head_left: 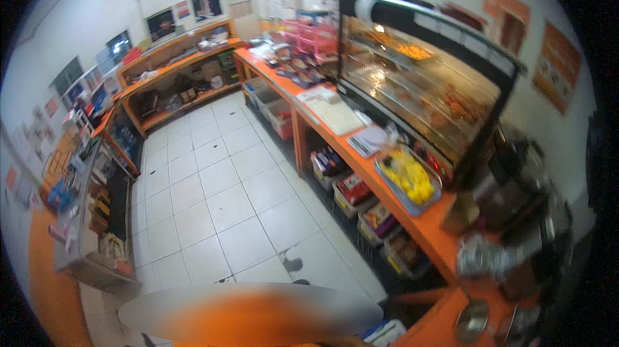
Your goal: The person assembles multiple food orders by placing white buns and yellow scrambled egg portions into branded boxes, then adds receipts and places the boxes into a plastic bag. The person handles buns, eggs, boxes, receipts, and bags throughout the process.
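Note:
Neither my left hand nor my right hand is in view. A blurred orange shape (238,321) fills the middle of the lower edge; I cannot make out what it is. On the orange counter (429,228) at the right lies a metal tray (419,207) full of yellow pieces. Beside it sits a small white scale-like device (369,140). Behind them stands a glass-fronted food warmer (419,82), lit inside, with fried food (459,105) on its racks. Near the bottom right a round metal bowl (472,320) rests on the orange worktop.
Bins of packets (353,191) stand beneath the right counter. Farther back on it are pink baskets (306,37). An orange shelf unit (187,60) lines the far wall, and another counter (80,218) runs along the left. White floor tiles (219,179) lie between.

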